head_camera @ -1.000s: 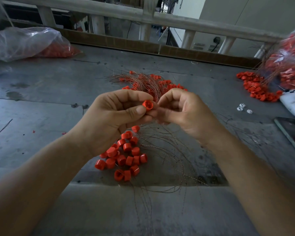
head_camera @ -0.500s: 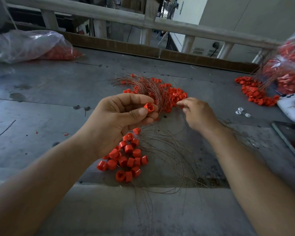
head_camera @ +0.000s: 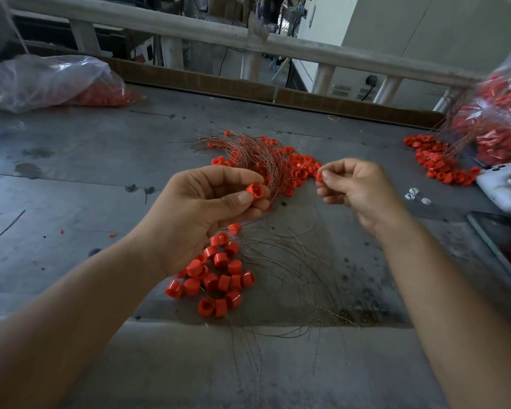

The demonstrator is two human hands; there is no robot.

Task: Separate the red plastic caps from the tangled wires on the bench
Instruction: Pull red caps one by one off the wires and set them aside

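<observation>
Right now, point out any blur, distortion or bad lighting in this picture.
Head view: the left hand and its red cap are sharp; the right hand is slightly soft; the bag of caps at the right edge is smeared; the railing looks bowed, likely by the wide lens; light on the bench is dim and even, without hard glare.

Red caps [head_camera: 219, 276] glossy smooth plastic; wires [head_camera: 281, 261] thin coppery metal; bench [head_camera: 86, 172] dull, stained grey.

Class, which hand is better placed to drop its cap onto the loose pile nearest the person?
Probably left. The left hand pinches a red cap right by the loose pile; the right hand pinches a second cap farther off, beside the tangled wires.
</observation>
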